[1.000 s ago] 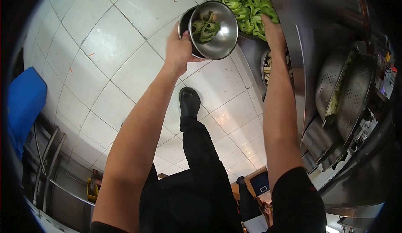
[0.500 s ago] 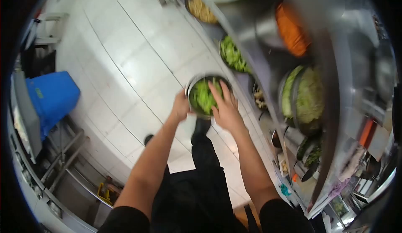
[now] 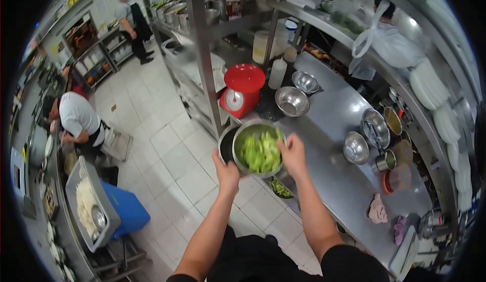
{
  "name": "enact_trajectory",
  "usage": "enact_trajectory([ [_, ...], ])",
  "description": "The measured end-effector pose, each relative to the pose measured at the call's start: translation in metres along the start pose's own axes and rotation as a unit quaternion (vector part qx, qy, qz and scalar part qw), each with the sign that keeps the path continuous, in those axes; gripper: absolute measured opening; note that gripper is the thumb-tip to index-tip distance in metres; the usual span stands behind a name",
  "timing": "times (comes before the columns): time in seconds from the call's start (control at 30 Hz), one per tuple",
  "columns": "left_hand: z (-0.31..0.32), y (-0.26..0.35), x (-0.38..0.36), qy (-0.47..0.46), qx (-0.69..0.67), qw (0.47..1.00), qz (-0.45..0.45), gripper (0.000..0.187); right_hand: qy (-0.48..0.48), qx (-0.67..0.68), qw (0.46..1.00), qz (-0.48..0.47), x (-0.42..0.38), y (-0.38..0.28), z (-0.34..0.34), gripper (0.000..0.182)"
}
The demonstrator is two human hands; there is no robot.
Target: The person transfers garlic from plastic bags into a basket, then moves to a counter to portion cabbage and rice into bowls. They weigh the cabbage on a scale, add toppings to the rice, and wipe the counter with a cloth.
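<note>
Moved since half a second ago: the steel bowl (image 3: pixel 242 156), then over the floor tiles, now hangs in both hands beside the steel table (image 3: pixel 334 125), short of the red scale (image 3: pixel 238 92). Its mouth faces up and tips toward the wearer; being round, it shows no long axis, though the green slices (image 3: pixel 259 153) inside lie mostly lengthwise away from the person. A second, darker bowl (image 3: pixel 226 148) sits against its left side. Below the right hand (image 3: pixel 293 155), a lower container of green pieces (image 3: pixel 280 188) shows past the table edge; beyond that hand stand two metal bowls, and well to the left of the left hand (image 3: pixel 226 175) a grey tub (image 3: pixel 112 207) holds white food (image 3: pixel 85 206) and a metal bowl (image 3: pixel 99 217). The left hand is closed on the paired bowls at their near left rims, thumb uppermost — the right fingers curl at the right rim, touching bowl or slices, and I cannot tell whether they pinch.
</note>
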State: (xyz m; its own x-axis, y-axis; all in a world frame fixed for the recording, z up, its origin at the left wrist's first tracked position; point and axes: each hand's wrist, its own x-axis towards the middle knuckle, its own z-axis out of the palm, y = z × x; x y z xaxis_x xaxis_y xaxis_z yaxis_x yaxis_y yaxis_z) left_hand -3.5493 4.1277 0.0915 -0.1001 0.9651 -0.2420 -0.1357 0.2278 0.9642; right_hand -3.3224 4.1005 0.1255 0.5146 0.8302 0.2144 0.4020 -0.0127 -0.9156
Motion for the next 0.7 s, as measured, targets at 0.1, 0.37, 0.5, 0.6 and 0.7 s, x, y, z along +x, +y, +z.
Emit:
enact_trajectory([
  [0.1,-0.008,0.103,0.043,-0.079,-0.068,0.994,-0.029,0.075,0.026,0.215,0.966,0.144,0.084,-0.063,0.041,0.034],
  [0.37,-0.177,0.111,0.085,-0.222,-0.027,0.969,-0.102,0.06,0.064,0.364,0.889,0.27,0.199,-0.106,0.14,0.031],
  [0.5,-0.301,0.023,0.076,-0.14,-0.027,0.97,-0.195,0.062,0.081,0.323,0.897,0.292,0.197,-0.112,0.149,0.026],
  [0.6,-0.399,-0.048,0.053,-0.032,0.002,0.963,-0.267,0.065,0.073,0.33,0.898,0.283,0.208,-0.087,0.147,0.025],
  [0.7,-0.504,-0.115,0.02,0.022,0.062,0.946,-0.318,0.061,0.065,0.3,0.91,0.28,0.208,-0.086,0.147,0.024],
])
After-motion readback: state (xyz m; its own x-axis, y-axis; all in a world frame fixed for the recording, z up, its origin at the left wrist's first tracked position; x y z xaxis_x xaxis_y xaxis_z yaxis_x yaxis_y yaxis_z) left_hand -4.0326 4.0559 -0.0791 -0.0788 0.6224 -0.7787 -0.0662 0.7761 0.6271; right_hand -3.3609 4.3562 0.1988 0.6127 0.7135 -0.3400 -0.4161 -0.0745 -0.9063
